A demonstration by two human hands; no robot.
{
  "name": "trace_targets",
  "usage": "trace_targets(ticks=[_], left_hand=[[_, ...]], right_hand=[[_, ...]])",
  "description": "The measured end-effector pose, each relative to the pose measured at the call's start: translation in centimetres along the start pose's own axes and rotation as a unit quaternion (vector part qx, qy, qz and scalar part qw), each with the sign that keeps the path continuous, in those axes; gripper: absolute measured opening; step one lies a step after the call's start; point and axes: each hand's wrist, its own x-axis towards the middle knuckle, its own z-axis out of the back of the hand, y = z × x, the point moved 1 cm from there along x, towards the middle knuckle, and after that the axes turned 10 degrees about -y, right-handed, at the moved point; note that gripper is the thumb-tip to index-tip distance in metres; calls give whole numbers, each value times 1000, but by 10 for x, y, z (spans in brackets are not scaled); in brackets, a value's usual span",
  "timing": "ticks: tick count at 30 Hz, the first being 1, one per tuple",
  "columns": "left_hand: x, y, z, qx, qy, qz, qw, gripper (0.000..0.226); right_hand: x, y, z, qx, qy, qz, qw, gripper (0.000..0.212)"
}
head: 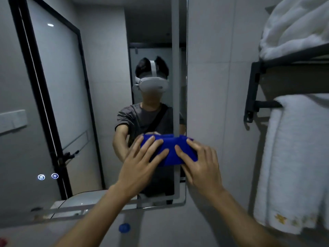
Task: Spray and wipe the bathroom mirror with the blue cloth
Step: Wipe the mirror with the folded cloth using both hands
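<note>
A folded blue cloth (171,150) lies flat against the bathroom mirror (99,104), near the mirror's lower right corner. My left hand (142,161) presses on the cloth's left half with spread, straight fingers. My right hand (199,163) presses on its right half the same way. The mirror reflects a person wearing a white headset, with arms reaching to the cloth. No spray bottle shows clearly; a small blue round thing (124,227) sits blurred below the mirror.
A black rack (252,97) on the right wall carries white towels (293,157), close to my right arm. Two lit touch icons (48,176) glow on the mirror's lower left. A wall switch plate (12,121) and a black-framed glass door appear in the reflection.
</note>
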Motion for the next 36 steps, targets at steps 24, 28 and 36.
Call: trace_targets(ticks=[24, 28, 36], left_hand=[[-75, -38, -9, -132, 272, -56, 952, 77], [-29, 0, 1, -69, 135, -63, 987, 36], [103, 81, 36, -4, -27, -59, 998, 44]], right_hand=[[-83, 11, -14, 27, 125, 101, 987, 73], [-27, -1, -8, 10, 59, 80, 995, 75], [123, -24, 12, -19, -33, 61, 997, 73]])
